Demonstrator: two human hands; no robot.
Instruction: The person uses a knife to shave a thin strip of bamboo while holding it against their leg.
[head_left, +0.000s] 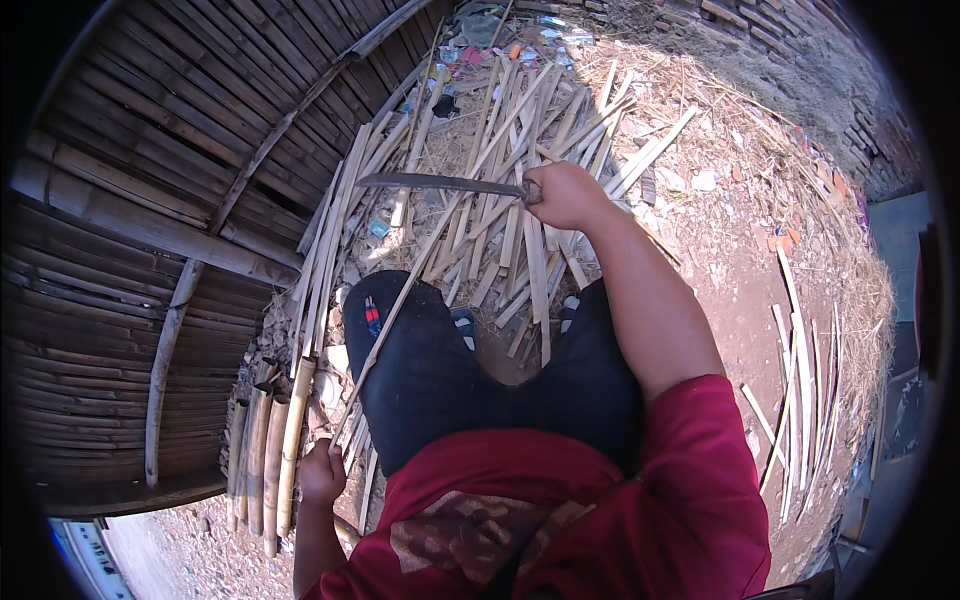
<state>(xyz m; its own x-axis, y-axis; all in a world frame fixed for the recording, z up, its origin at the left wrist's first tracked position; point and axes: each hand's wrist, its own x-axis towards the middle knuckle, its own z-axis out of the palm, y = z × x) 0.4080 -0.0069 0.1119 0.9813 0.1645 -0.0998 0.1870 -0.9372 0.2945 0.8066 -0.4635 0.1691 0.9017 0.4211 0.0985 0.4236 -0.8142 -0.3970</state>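
My right hand (pixel 565 195) is raised in front of me, gripping the handle of a long dark machete (pixel 440 183) whose blade points left over the pile. My left hand (pixel 322 472) is low at my left side, holding the near end of a long thin bamboo strip (pixel 400 300) that slants up across my left knee toward the pile. I sit in black shorts and a red shirt, with my feet among a heap of split bamboo strips (pixel 510 150) on the ground.
A woven bamboo wall (pixel 150 200) curves along the left. Several thick bamboo poles (pixel 265 450) lean by its base. More thin strips (pixel 800 400) lie on the dirt at right. Brick rubble (pixel 800 50) and litter sit at the back.
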